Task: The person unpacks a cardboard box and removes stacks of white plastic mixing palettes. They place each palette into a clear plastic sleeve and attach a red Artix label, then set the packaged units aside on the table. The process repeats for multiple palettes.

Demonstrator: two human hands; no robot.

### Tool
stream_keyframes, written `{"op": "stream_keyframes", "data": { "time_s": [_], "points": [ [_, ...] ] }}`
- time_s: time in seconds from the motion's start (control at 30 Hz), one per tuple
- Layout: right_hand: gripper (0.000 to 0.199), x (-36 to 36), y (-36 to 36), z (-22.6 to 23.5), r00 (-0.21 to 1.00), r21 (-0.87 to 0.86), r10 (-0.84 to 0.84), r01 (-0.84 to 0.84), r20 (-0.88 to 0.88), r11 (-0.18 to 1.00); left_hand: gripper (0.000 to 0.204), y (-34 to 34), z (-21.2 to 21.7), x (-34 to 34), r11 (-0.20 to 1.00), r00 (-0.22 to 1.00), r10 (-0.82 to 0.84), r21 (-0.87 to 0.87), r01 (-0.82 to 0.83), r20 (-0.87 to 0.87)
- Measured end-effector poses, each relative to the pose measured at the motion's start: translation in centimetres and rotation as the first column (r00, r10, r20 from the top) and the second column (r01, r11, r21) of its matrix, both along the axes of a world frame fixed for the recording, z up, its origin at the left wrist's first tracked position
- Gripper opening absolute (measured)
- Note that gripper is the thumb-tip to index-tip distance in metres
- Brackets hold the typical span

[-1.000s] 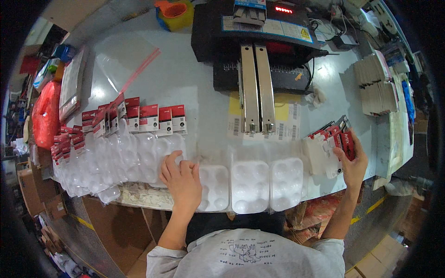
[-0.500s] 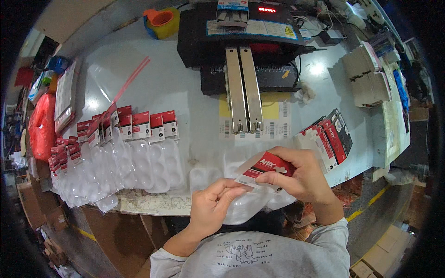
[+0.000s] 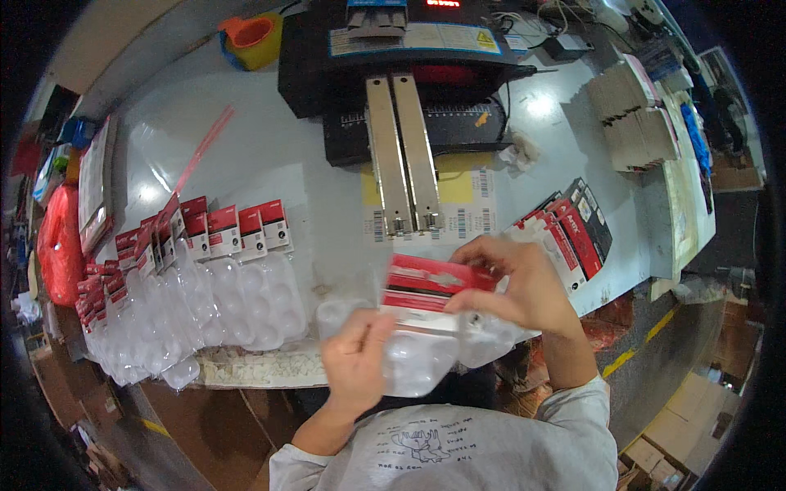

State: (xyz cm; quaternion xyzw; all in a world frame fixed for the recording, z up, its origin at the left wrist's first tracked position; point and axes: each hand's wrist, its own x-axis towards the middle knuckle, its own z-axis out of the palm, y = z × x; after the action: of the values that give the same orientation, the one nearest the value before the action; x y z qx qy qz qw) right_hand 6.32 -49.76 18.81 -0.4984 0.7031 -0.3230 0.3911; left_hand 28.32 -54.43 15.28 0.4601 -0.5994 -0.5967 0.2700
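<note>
In front of me, above the table's near edge, is a red and white header card [image 3: 422, 282], blurred by motion. My right hand [image 3: 520, 286] grips it at its right end, thumb on top and fingers behind. Below the card hangs a clear plastic bag with a white, rounded plastic piece [image 3: 419, 360] in it. My left hand [image 3: 358, 356] is closed in a pinch at the bag's upper left edge. Whether the card is around or only over the bag's top I cannot tell. To the right lies a stack of red, white and black header cards [image 3: 573, 229].
A black machine [image 3: 393, 69] with two metal arms [image 3: 401, 155] reaches toward me over a barcode sheet [image 3: 475, 214]. Bagged white palettes [image 3: 237, 303] with red cards overlap at the left. A red bag [image 3: 61, 245] sits far left, card stacks [image 3: 639, 135] far right.
The card has turned from slanted to nearly level and shifted left with my right hand. My left hand has turned more upright. The whole view has shifted slightly.
</note>
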Motion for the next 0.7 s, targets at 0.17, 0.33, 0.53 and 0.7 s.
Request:
{"op": "stream_keyframes", "data": {
  "time_s": [0.17,0.33,0.53,0.7],
  "points": [
    [0.025,0.5,2.0,-1.9,0.842,0.393,-0.237,0.033,0.485,0.919,0.021,-0.7,-1.3,0.3,0.982,0.980,0.186,0.042,-0.183,-0.078],
    [0.019,1.1,3.0,-3.1,0.783,0.271,-0.228,0.079,0.578,0.959,0.022,-0.2,-1.7,0.0,0.976,0.973,0.218,0.049,-0.214,-0.079],
    [0.021,1.4,2.3,-3.8,0.769,0.302,-0.267,0.102,0.581,0.948,0.026,-0.6,-2.1,-0.1,0.990,0.984,0.133,-0.061,-0.126,0.119],
    [0.018,0.8,-1.1,-6.2,0.750,0.267,-0.390,0.288,0.534,0.920,0.030,-3.2,-4.4,-3.1,0.991,0.969,0.116,-0.097,-0.097,0.218]
  ]
}}
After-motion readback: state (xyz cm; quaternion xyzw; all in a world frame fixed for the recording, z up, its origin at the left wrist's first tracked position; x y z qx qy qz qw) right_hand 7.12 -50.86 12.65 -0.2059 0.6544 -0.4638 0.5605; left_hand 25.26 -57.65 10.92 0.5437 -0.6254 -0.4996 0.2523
